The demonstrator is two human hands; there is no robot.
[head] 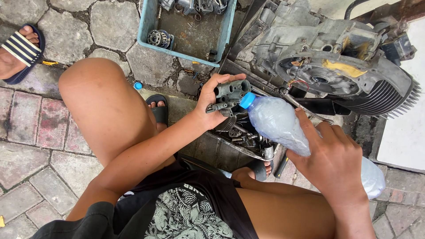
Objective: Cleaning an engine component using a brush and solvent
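Clenching a grey carburetor (229, 95) in the left hand (212, 106), the person's right hand (334, 161) grips a plastic bottle (283, 126), its long axis tilted toward ten o'clock, blue cap (247, 100) touching the carburetor at its four o'clock side.

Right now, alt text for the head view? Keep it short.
Seen from above, a crouching person's left hand holds a small grey metal engine part while the right hand tips a clear plastic bottle with a blue cap toward it. A stripped engine and a blue tray of parts sit on stone paving.
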